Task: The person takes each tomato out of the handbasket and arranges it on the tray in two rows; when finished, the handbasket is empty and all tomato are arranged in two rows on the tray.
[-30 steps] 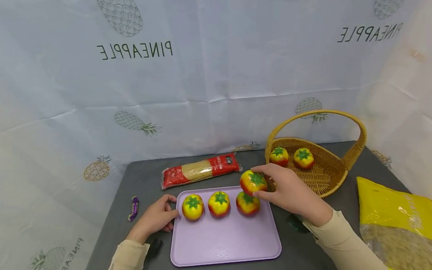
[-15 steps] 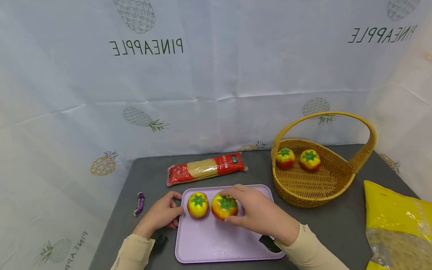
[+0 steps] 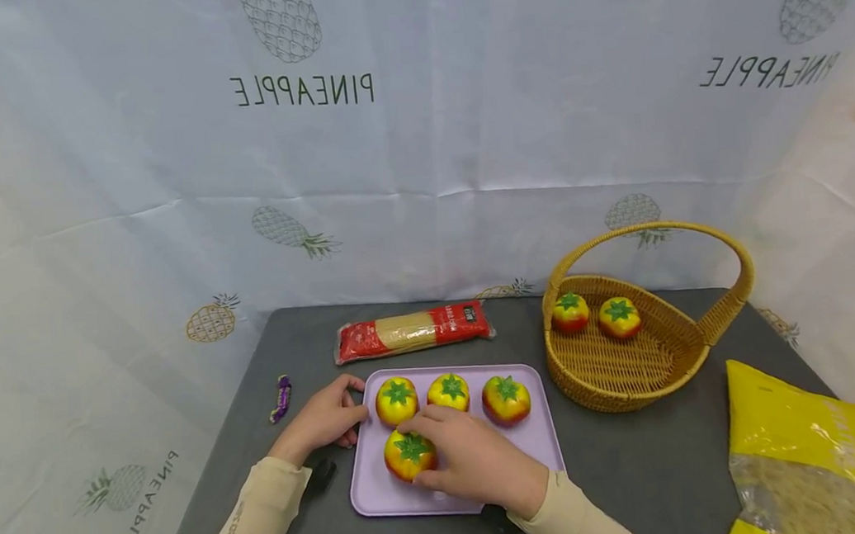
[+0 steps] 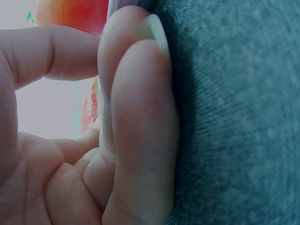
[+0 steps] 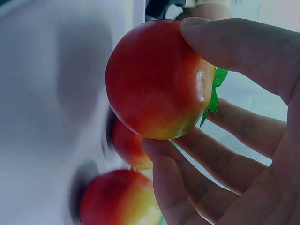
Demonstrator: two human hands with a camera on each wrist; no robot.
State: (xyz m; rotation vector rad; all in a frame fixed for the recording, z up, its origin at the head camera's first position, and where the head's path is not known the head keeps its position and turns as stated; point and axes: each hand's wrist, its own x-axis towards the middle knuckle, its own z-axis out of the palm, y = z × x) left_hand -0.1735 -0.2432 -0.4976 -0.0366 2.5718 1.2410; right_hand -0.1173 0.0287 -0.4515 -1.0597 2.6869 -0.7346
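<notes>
A lavender tray (image 3: 374, 487) lies on the dark table; my left hand (image 3: 324, 417) holds its left rim between thumb and fingers. With my right hand (image 3: 474, 454) I grip an artificial tomato (image 3: 408, 456), yellow and red with a green leafy top, over the tray's front left part. The right wrist view shows the tomato (image 5: 157, 79) between thumb and fingertips, its shadow apart on the tray. Behind it stand three similar tomatoes in a row: left (image 3: 396, 399), middle (image 3: 447, 388) partly hidden by my right hand, and right (image 3: 506, 400).
A wicker basket (image 3: 614, 378) with a tall handle holds two more tomatoes (image 3: 620, 317) at the back right. Behind the tray lies a red spaghetti packet (image 3: 411, 332). A purple wrapped candy (image 3: 280, 399) is at left, a yellow bag (image 3: 802, 406) at right.
My right hand has carried the tomato from beside the basket leftward across the tray, then toward its front. The left hand stays at the tray's rim. The head view has shifted slightly.
</notes>
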